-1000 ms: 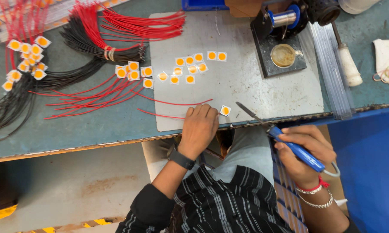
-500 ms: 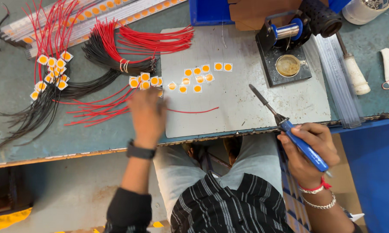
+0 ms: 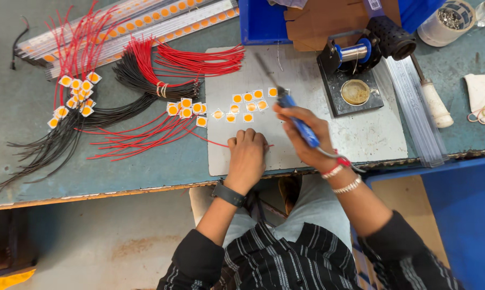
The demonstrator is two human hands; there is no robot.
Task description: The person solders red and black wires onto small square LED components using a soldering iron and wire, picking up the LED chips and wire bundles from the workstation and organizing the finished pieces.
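Note:
My right hand (image 3: 304, 134) grips a blue-handled soldering iron (image 3: 288, 104), its tip pointing up-left over the grey work mat (image 3: 371, 137). My left hand (image 3: 246, 158) lies fingers curled on the mat's near edge, over a loose red wire (image 3: 210, 140). Whether it pinches the wire I cannot tell. Just beyond both hands lie several small white squares with orange centres (image 3: 248, 102) in a row on the mat.
Bundled red and black wires (image 3: 162, 80) and more orange squares with wires attached (image 3: 73, 94) spread at left. A solder spool stand with a tin (image 3: 355, 72) sits behind the mat. A white-handled tool (image 3: 433, 102), clear strips (image 3: 414, 115) and blue bins (image 3: 462, 215) are at right.
My right hand has brought the soldering iron from the table's near right edge up over the mat. My left hand has moved right, from the red wires to the mat's near edge.

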